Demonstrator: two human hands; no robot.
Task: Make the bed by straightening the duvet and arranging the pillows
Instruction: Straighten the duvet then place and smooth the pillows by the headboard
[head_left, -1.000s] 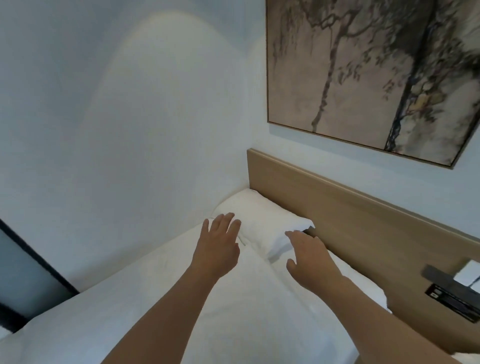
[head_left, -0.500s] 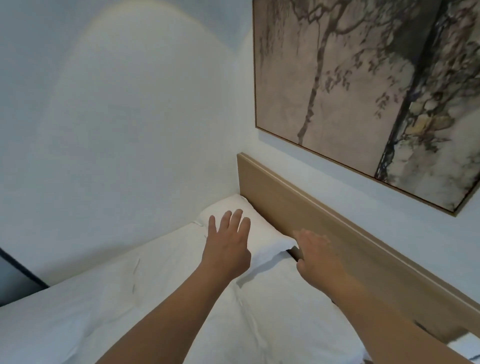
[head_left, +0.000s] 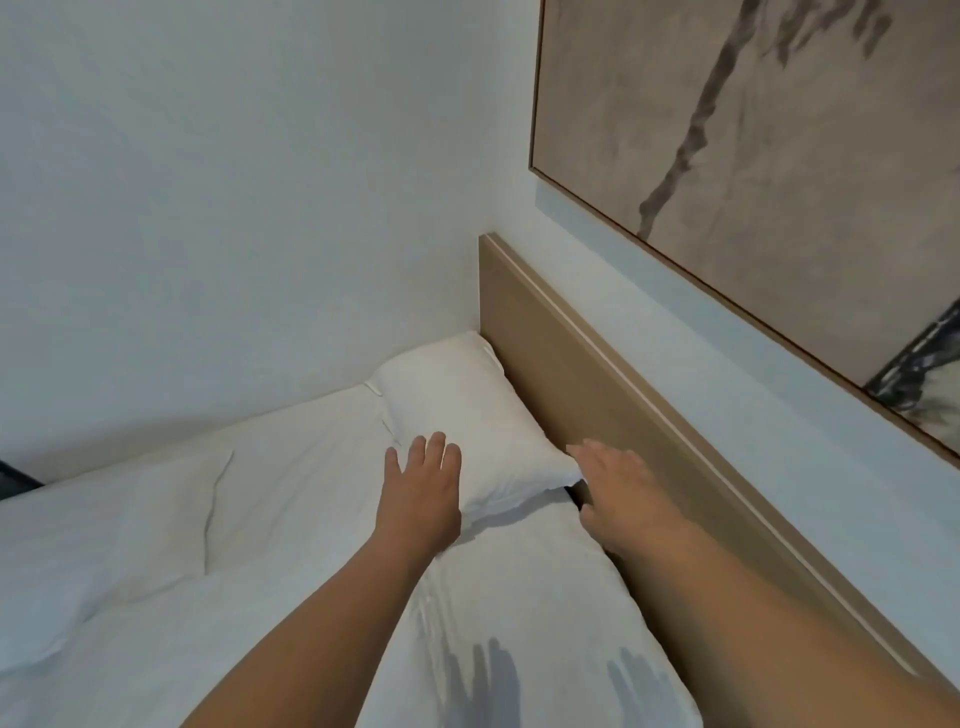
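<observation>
The pillow (head_left: 457, 410) and duvet (head_left: 260, 519) are plain white, the headboard (head_left: 597, 415) light tan wood, the wall (head_left: 234, 182) white; the picture (head_left: 753, 156) is beige with dark brushed streaks.

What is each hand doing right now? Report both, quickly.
Left hand: open, straight fingers lying on the near edge of the white rectangular fabric pillow, nothing held.
Right hand: open, fingers extended at the pillow's corner beside the light wooden headboard.

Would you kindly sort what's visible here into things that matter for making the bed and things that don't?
Job: white far pillow; white near pillow; white duvet; left hand; right hand.
Not: wooden headboard; framed tree painting.
</observation>
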